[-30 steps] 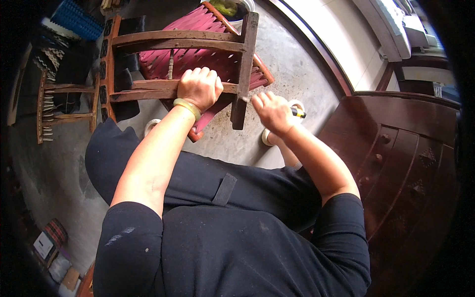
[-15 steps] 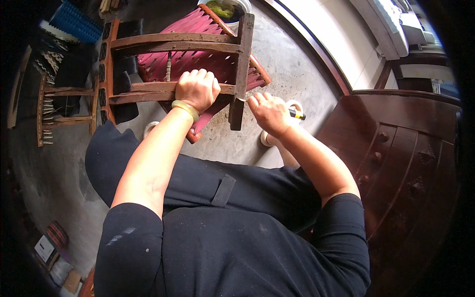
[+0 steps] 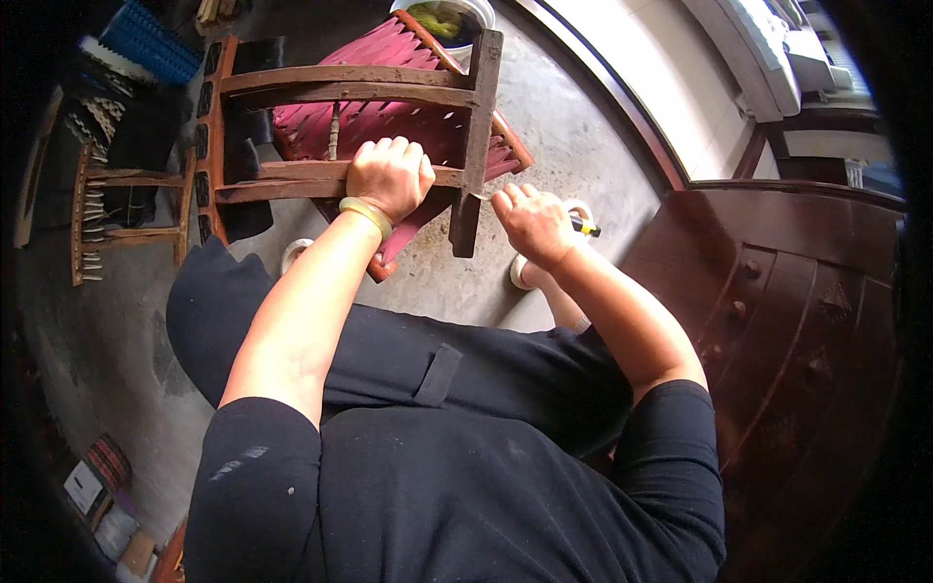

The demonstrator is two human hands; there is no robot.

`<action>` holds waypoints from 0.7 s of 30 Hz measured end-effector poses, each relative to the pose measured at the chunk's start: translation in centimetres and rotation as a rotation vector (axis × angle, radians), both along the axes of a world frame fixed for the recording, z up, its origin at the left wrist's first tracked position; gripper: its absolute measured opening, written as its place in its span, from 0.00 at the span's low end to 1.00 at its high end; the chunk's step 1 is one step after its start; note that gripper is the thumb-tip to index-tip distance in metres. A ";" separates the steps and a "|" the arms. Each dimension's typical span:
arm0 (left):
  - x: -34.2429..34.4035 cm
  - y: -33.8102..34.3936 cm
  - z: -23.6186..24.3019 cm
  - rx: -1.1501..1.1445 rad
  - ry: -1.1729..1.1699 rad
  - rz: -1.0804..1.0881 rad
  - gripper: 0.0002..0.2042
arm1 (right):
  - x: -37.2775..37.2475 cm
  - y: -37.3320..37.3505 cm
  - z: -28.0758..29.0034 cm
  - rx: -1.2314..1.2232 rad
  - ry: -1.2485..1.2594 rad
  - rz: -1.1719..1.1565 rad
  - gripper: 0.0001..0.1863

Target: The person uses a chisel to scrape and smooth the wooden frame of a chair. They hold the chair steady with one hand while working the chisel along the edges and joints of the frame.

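A wooden stool frame (image 3: 360, 96) with dark straps along its left rail lies on its side. My left hand (image 3: 389, 178), a pale bangle at the wrist, is wrapped round the frame's lower rail. My right hand (image 3: 533, 225) is closed on a hand tool with a black-and-yellow handle (image 3: 585, 226); its exact kind is mostly hidden by the fingers. The tool's thin metal tip (image 3: 478, 197) points left and meets or nearly meets the frame's upright end bar (image 3: 473, 146), near the lower rail's joint. Behind the frame is a seat of woven pink straps (image 3: 374, 126).
Another small wooden frame (image 3: 136, 236) with pale cord wraps stands at left. A white basin (image 3: 476, 12) holding something green is at the top. A dark wooden panel (image 3: 777, 291) fills the right side. Striped cloth and boxes (image 3: 86, 489) lie at lower left.
My right hand and the tool have shifted slightly right, baring a little more of the metal tip. My left hand keeps its hold on the rail.
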State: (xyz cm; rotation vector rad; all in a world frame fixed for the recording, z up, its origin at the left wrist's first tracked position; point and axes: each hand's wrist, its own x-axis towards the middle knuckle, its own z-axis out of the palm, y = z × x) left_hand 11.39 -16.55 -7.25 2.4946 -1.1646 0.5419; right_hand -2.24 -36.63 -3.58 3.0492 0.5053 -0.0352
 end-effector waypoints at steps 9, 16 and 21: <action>0.1 0.1 -0.2 -0.011 -0.004 -0.007 0.08 | -1.4 0.5 -0.4 -0.006 -0.010 0.056 0.04; -0.1 0.0 -0.1 -0.007 0.001 -0.010 0.08 | -0.4 -0.1 -0.1 0.017 -0.006 0.045 0.05; -0.1 0.1 0.0 -0.018 -0.002 -0.015 0.08 | -3.2 0.7 -1.7 0.045 0.060 0.179 0.05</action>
